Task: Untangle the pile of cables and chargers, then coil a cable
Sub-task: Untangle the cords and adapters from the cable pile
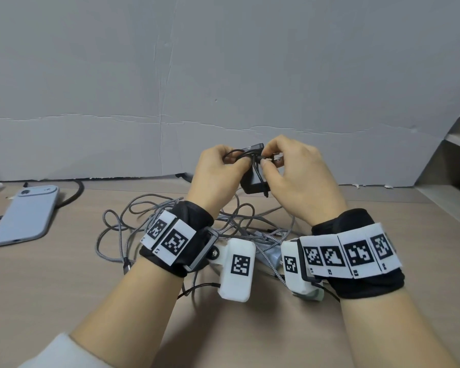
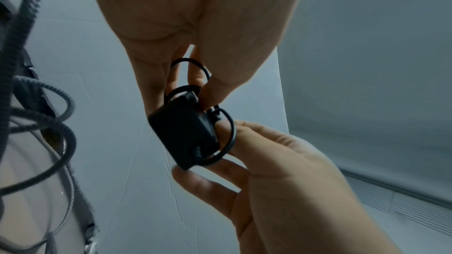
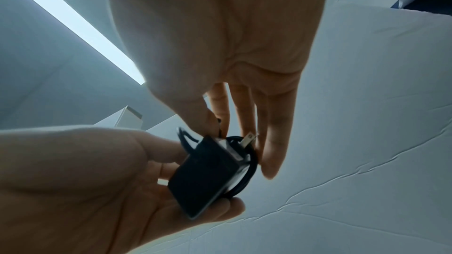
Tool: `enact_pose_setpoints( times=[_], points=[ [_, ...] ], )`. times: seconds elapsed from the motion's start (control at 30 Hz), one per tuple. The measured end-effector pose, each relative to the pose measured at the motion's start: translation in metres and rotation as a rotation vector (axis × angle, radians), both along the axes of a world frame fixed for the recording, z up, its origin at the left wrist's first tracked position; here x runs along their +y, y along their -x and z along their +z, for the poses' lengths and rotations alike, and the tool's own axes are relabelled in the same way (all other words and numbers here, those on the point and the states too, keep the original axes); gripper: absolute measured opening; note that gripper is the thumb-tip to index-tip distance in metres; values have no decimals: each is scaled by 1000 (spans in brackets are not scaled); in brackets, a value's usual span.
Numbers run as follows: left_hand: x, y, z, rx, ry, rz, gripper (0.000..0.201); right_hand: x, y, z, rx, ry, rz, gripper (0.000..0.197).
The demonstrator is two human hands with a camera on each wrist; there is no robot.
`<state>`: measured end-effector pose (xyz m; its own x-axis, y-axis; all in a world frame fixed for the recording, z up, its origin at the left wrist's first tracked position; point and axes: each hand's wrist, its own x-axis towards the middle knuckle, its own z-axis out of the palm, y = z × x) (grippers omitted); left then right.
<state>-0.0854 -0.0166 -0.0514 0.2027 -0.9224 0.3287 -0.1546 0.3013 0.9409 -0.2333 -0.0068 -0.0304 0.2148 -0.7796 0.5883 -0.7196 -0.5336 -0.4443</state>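
2 hands pinch black charger, thin cable | above cable pile

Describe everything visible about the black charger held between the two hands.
The black charger is a small boxy adapter, smooth and plastic-looking, with rounded edges and metal prongs at one end. It is held up above the table, clear of the braided cable pile. A thin black cable loops around it in several turns. The left hand grips its body and loops; the right hand pinches the cable beside the prongs.
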Motion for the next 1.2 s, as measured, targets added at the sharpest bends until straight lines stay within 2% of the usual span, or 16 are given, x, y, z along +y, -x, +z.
enact_pose_setpoints(
  times=[0.17, 0.33, 0.5, 0.6, 0.67, 0.73, 0.83, 1.0, 1.1, 1.2],
  points=[
    [-2, 4, -2, -1, -15, 19, 12, 3, -5, -1, 13, 25, -47, 11],
    [1, 5, -3, -19, -18, 30, 13, -3, 0, -1, -49, -60, -83, 11],
    [0, -1, -4, 40, -50, 42, 22, -7, 6, 4, -508, -241, 64, 15],
    [3, 0, -4, 65, -80, -46, 31, -5, 8, 7, -701, -220, 66, 15],
    [5, 2, -3, 106, -94, -157, 45, -5, 10, 8, -729, -186, 56, 15],
    [7, 0, 1, 168, -120, -248, 51, -6, 12, 8, -705, -164, 63, 16],
    [6, -3, 4, 222, -132, -309, 33, -4, 14, 10, -684, -181, 110, 16],
    [4, -12, -1, 3, -104, -301, 29, 1, 12, 12, -658, -194, 170, 14],
    [0, -23, -1, -220, -74, -306, 29, 1, 13, 13, -730, -214, 184, 12],
    [3, -27, 1, -409, -43, -325, 26, -1, 13, 10, -664, -185, 157, 9]
  ],
)
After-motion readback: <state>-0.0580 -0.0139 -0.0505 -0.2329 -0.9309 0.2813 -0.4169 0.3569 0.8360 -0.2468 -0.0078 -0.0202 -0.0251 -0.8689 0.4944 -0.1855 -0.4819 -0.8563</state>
